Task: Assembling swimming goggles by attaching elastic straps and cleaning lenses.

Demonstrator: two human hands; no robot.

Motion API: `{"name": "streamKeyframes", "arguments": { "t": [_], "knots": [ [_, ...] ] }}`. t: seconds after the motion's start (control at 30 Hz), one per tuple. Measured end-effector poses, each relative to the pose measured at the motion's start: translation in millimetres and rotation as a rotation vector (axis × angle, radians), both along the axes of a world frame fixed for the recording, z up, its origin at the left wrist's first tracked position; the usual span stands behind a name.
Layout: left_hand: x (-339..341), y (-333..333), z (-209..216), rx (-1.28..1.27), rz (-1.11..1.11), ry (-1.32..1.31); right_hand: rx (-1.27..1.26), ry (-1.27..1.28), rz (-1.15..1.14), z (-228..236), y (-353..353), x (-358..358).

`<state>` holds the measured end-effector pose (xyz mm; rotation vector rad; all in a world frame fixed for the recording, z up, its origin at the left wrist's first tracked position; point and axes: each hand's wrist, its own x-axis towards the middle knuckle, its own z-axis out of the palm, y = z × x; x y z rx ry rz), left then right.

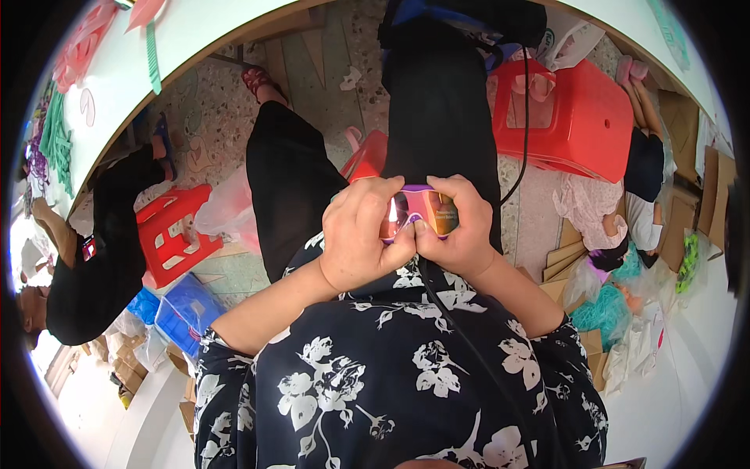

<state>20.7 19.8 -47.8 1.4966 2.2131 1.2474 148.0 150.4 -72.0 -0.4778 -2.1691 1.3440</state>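
A small pair of purple-framed goggles point(416, 202) with shiny mirrored lenses is held up in front of my lap. My left hand point(361, 228) grips its left end, the fingers curled behind and the thumb at the nose bridge. On the opposite end my right hand point(462, 231) is closed the same way, its thumb tip meeting the other near the bridge. The outer edges of both lenses are covered by my fingers. A dark cord point(437, 301) runs down from below my hands over my flowered top.
Red plastic stools point(601, 129) stand on the right and left. A blue crate point(187, 313) is at lower left. A white table point(187, 31) curves across the far side. One person sits at left, another at far right beside cardboard boxes and teal bundles point(603, 316).
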Motion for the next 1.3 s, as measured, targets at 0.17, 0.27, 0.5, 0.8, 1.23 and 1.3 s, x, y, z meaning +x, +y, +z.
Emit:
{"name": "streamKeyframes", "arguments": {
  "t": [0.17, 0.27, 0.5, 0.8, 1.23, 1.3],
  "knots": [
    [0.6, 8.7, -2.4, -0.054, 0.008, -0.038, -0.035, -0.066, -0.014, -3.2, 5.6, 1.7],
    [-2.3, 14.7, 4.0, -0.141, 0.052, -0.171, -0.076, -0.132, 0.003, -0.5, 13.3, -0.9],
    [-19.4, 0.1, 6.1, -0.144, 0.073, -0.34, -0.243, -0.203, 0.264, 21.8, 29.3, 9.1],
    [-15.0, -20.1, 22.1, -0.042, -0.028, -0.132, -0.416, -0.169, 0.228, 28.6, 4.1, 20.1],
    [-54.2, -25.7, 97.8, 0.129, -0.109, 0.268, -0.009, 0.103, 0.198, 46.9, 1.7, 14.7],
    [-57.0, -25.5, 105.0, 0.08, -0.109, 0.343, 0.094, 0.084, 0.161, 51.2, -1.5, 8.0]
  ]
}}
